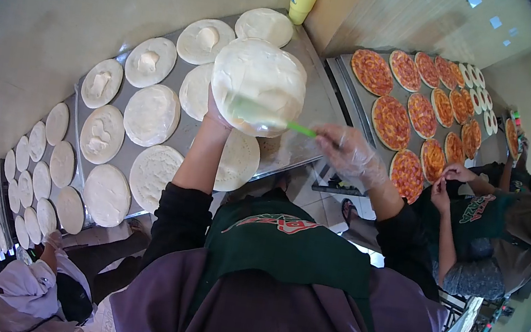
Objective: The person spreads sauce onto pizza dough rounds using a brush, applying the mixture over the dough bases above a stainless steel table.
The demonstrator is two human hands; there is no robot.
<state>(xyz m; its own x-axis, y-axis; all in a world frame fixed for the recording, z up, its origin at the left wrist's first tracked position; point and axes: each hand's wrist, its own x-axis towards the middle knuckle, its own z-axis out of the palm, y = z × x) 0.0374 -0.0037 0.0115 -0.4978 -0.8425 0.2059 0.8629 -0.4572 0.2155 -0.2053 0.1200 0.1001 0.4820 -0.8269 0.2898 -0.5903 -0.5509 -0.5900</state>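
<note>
My left hand point(218, 113) holds up a round dough base point(260, 84) from beneath, its fingers mostly hidden under it. White cream covers the top of this base. In my right hand point(349, 152), which wears a clear glove, is the green handle of a spatula point(301, 129). The spatula's blurred blade lies over the lower part of the raised base. Below and around it, more bases rest on the metal table point(288, 149). Some, such as the base at the upper left point(151, 62), carry a lump of cream; others are spread with it.
A yellow cup point(303, 1) stands at the table's back corner. On the right, another table holds several sauced pizzas point(390, 122), with a co-worker's hands point(450, 182) near them. Another person point(35, 283) is at the lower left beside more bases point(62, 164).
</note>
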